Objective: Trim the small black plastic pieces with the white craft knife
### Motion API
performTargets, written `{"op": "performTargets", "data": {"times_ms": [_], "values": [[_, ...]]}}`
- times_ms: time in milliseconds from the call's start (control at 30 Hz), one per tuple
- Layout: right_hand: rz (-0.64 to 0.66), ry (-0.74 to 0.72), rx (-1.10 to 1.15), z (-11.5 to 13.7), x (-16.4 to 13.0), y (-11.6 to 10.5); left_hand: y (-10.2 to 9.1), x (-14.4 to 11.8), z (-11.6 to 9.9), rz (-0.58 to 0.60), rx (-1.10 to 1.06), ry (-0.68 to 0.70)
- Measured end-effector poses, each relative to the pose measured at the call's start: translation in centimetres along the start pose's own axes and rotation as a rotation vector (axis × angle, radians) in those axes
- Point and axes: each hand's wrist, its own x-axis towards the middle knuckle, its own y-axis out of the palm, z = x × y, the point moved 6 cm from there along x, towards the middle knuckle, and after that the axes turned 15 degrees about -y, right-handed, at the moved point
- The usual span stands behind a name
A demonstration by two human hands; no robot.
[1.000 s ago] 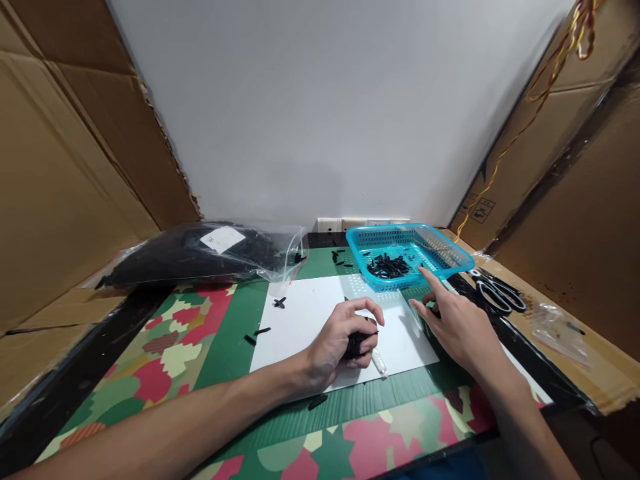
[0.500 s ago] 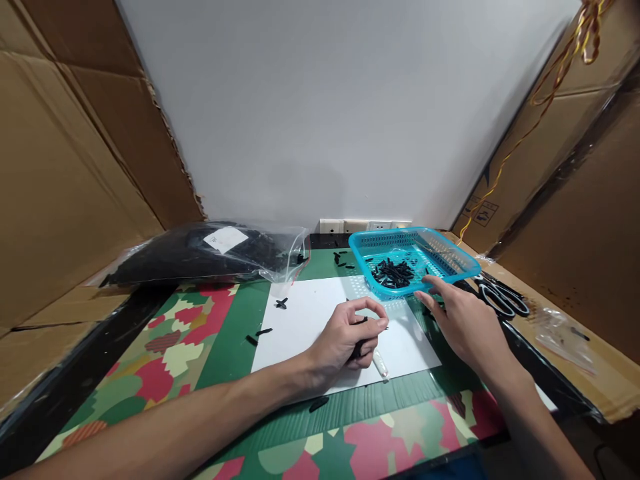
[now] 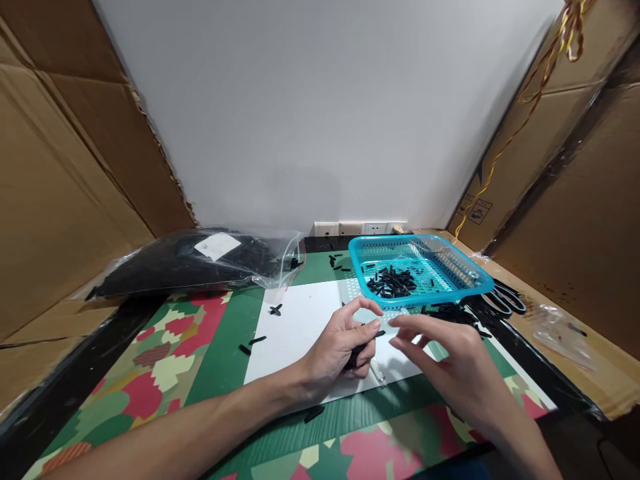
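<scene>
1. My left hand (image 3: pixel 340 343) rests on the white sheet (image 3: pixel 305 320), curled around a small bunch of black plastic pieces (image 3: pixel 356 353). Thumb and forefinger pinch one short black piece (image 3: pixel 377 331) at its tip; the other fingers are folded in over the bunch.

2. My right hand (image 3: pixel 450 367) hangs just beside it, fingers loosely spread, the fingertips (image 3: pixel 395 325) almost touching the pinched piece. I cannot tell whether they hold anything of their own.

3. The piece looks tiny, dark, slim and smooth, so I judge it easy to lose: if my fingertips meet it off-centre it could flick away onto the patterned mat (image 3: pixel 165 353), where stray black bits (image 3: pixel 253 343) already lie.

4. Loosening my left palm while I attend to the pinch could spill the bunch across the sheet.

5. The small white tube (image 3: pixel 379 369) lies just beside my left knuckles; a careless shift of the wrist could roll it off the sheet.

6. The blue basket (image 3: pixel 470 283) with its heap of black pieces (image 3: pixel 393 280) stands near, just behind my hands, and a quick lift of my right hand could knock its front rim.
</scene>
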Motion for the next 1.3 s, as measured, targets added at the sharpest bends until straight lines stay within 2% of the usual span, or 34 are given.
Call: {"op": "performTargets", "data": {"times_ms": [133,233,367,433,533,633,867,1300], "values": [[-0.015,-0.058,0.128,0.9,0.4,1.8,0.2,-0.1,-0.1,0.012,0.001,0.001],[-0.079,0.009,0.218,0.0,0.2,2.1,0.2,-0.1,-0.1,0.003,-0.003,0.006],[-0.063,0.095,0.309,-0.9,-0.2,2.4,0.3,-0.2,-0.1,0.017,0.000,0.010],[-0.072,0.056,0.298,-0.8,-0.2,2.3,0.4,-0.2,0.0,0.043,-0.003,0.002],[-0.168,-0.007,0.265,-0.6,-0.2,1.6,0.5,-0.2,-0.1,0.045,-0.011,0.012],[-0.242,0.024,0.236,-0.8,-0.2,1.0,0.5,-0.2,-0.2,0.022,-0.003,0.020],[-0.293,0.072,0.241,-1.0,0.0,0.3,0.6,0.1,-0.2,0.036,0.009,0.033],[-0.331,-0.024,0.171,-0.7,-0.1,0.5,0.2,0.3,0.0,0.026,-0.021,0.002]]}}
